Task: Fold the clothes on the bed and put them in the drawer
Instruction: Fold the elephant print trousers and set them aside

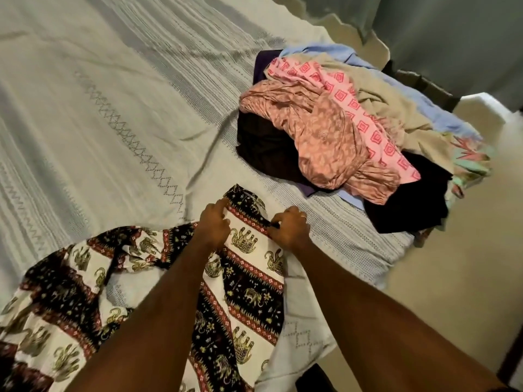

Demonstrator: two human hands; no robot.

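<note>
Black-and-white cloth with an elephant print (249,281) lies spread on the near part of the bed (93,114), its far end gathered between both hands. Left hand (215,224) pinches that end with curled fingers, and right hand (288,226), just beside it, pinches the same edge. Farther right, a heap of clothes (334,131) sits near the bed's right edge, well apart from the hands

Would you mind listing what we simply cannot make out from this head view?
- Drawer: not in view at all.
- Elephant-print garment: cut off by the bottom and left edges, partly covered by both forearms, so its type is unclear.
- Clothes pile: lower items buried; count unknowable.
- Left hand and right hand: fingertips curl into fabric, exact grip hidden.
</note>
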